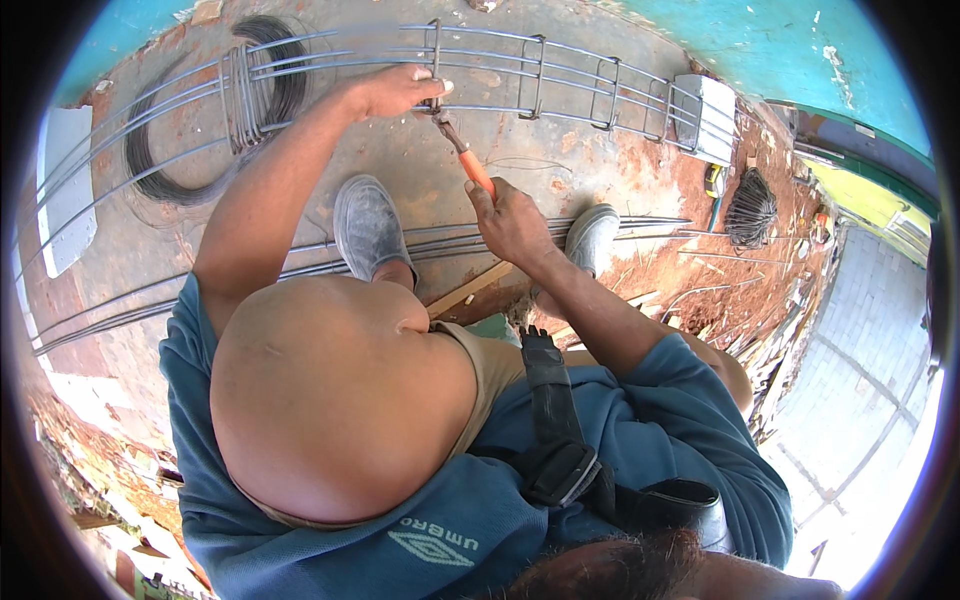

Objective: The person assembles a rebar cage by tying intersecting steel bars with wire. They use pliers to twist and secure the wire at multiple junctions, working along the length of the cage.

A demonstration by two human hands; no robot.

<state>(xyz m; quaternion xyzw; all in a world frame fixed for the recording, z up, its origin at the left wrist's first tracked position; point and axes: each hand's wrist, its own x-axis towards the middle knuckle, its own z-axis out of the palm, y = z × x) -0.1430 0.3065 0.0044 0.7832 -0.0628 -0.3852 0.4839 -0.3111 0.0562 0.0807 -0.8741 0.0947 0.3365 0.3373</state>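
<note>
A long rebar cage (575, 110) of thin steel bars and square stirrups stretches across the far side, raised off the floor. My left hand (398, 92) is closed at one stirrup (437, 48), by the cage's near bar; what its fingertips pinch is partly hidden. My right hand (512, 222) grips orange-handled pincers (470, 160). The pincers' metal jaws meet the near bar right below my left fingers. Several more stirrups (240, 95) hang bunched together on the bars to the left.
A dark wire coil (165, 185) lies under the cage's left part. White blocks (708, 118) (72, 190) stand by both ends. Loose bars (440, 243) cross the floor near my shoes (368, 222). At right lie a yellow tape measure (715, 180), a dark wire bundle (752, 208) and scrap wood.
</note>
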